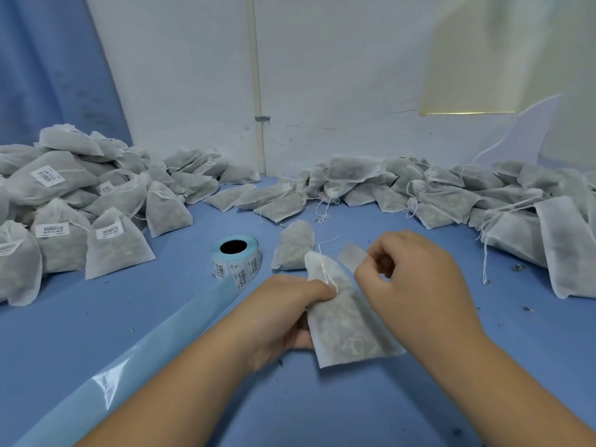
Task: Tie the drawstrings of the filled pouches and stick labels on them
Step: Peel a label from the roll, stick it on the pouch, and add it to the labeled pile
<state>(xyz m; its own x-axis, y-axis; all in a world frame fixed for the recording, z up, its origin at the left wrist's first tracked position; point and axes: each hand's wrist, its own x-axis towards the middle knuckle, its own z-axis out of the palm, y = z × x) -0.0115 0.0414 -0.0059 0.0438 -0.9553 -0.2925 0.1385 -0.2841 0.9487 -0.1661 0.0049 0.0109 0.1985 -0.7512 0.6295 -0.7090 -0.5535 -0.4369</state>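
Risk: the label pinched in the right hand looks floppy. It could fold onto itself or land creased over the drawstring knot, since the pouch face is lumpy and backed at one edge only. The left hand grips the pouch from its 9 o'clock. The right hand sits at its 2 o'clock, with the label just off the neck.

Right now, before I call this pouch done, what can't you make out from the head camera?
Head view only.
- Label pinched by the right hand: blurred, print unreadable.
- Drawstring on the pouch the left hand holds: too thin to judge the knot.
- Label roll: text too small.
- Labelled pile: cut off by the left edge.
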